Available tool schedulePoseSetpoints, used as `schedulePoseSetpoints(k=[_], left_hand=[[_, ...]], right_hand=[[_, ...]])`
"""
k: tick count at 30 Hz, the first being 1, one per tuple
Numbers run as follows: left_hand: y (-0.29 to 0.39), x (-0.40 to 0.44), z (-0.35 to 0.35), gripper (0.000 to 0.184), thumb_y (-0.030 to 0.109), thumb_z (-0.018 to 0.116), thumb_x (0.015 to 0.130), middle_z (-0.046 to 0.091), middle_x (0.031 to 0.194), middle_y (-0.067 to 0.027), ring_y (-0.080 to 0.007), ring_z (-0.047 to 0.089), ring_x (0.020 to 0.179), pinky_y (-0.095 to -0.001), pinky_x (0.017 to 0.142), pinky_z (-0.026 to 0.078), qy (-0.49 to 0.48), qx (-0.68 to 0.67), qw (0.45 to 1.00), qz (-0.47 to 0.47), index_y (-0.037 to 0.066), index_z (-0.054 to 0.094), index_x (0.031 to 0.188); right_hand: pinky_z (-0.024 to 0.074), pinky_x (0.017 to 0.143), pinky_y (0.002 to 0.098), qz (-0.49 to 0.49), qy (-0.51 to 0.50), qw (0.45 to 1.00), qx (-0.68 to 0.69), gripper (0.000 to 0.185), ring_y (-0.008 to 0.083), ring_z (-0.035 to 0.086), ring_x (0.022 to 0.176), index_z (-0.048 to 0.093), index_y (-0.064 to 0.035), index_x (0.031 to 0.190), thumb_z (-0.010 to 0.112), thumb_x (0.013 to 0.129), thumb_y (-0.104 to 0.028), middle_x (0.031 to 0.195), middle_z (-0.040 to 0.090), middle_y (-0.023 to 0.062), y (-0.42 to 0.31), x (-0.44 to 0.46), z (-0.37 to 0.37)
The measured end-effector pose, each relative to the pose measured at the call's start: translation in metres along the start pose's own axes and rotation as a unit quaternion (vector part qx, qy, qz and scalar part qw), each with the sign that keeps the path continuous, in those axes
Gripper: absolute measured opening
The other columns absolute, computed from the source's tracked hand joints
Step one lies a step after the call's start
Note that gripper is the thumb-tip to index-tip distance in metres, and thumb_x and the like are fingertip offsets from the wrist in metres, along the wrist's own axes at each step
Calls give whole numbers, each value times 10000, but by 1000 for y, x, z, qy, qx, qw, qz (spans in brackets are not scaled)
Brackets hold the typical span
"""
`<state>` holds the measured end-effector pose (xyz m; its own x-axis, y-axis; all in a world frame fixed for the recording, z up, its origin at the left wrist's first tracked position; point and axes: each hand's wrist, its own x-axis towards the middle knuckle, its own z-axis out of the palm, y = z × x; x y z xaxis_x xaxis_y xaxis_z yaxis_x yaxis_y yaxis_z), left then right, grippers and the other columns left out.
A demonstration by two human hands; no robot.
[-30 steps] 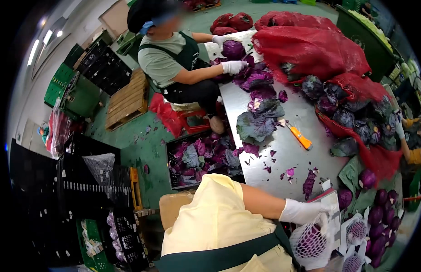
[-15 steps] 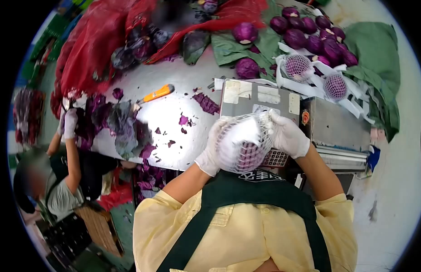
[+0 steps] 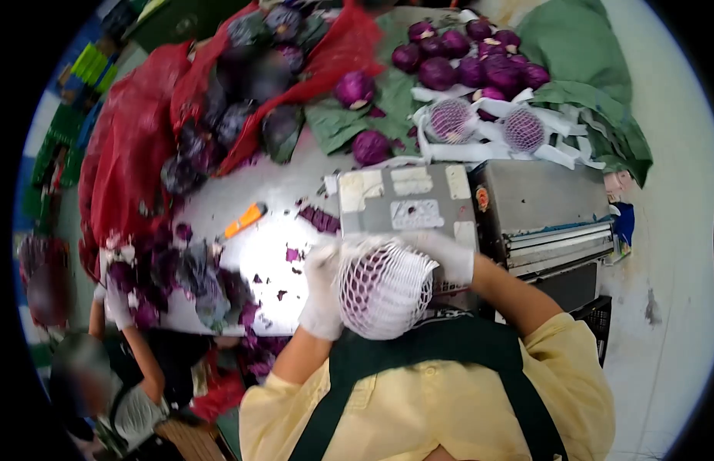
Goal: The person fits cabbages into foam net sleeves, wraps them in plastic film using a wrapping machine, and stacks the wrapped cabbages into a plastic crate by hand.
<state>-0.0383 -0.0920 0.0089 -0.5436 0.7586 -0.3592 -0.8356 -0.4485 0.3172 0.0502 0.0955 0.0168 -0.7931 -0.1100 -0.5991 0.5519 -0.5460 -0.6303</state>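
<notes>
A purple cabbage in a white foam net [image 3: 384,290] is held in front of my chest, over the near edge of the metal table [image 3: 276,192]. My left hand [image 3: 322,292], in a white glove, grips its left side. My right hand [image 3: 443,257], also gloved, is closed at the net's upper right edge, its fingertips partly hidden by the net. Just beyond the hands sits a grey scale [image 3: 407,201] with pale labels. Two netted cabbages [image 3: 451,121] lie behind it on white foam nets.
Peeled purple cabbages [image 3: 491,71] are piled at the back on green cloth [image 3: 576,46]. Red net sacks [image 3: 134,146] stand at the left. An orange knife [image 3: 245,220] and leaf scraps lie on the table. A co-worker [image 3: 134,384] is at the lower left. A metal box [image 3: 541,201] stands right.
The view has swung from the co-worker to the table and scale. The netted cabbage has turned in my hands, with the net now drawn further round it.
</notes>
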Motion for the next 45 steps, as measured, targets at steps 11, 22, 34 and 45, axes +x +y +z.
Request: schedulePoseSetpoints(k=[11,22,34,45], left_hand=[[-2,39,23,627,550,364,950,589,1206,-153,-299,553,1117,-462,993,409,117,92,977,156,19,529,1238],[28,254,54,423,345,388,949,648,1125,-150,-313,630,1017,-497,907,515,-164,-7,977,-139,45,615,1144],[3,379,30,586,393,635,893,571,1269,-100,-180,524,1154,-301,1000,378,-3,436,897,72,13,499,1319],[1,179,62,202,160,652,910,643,966,-18,-64,580,827,-218,724,474,1,344,932,115,74,618,1090]], right_hand=[[521,899,384,-63,-6,955,289,485,231,652,971,590,-36,1194,436,958,-431,1110,656,122,-44,-19,-6],[530,782,414,23,160,572,-804,270,300,677,874,678,-58,1025,588,840,-234,910,689,178,-139,130,-224],[509,699,402,-72,147,563,-811,281,316,661,810,705,-73,775,586,805,-326,829,679,156,-225,31,-139],[471,636,324,-172,64,797,-575,303,158,602,687,637,-1,854,579,905,-294,714,630,86,-161,31,-69]])
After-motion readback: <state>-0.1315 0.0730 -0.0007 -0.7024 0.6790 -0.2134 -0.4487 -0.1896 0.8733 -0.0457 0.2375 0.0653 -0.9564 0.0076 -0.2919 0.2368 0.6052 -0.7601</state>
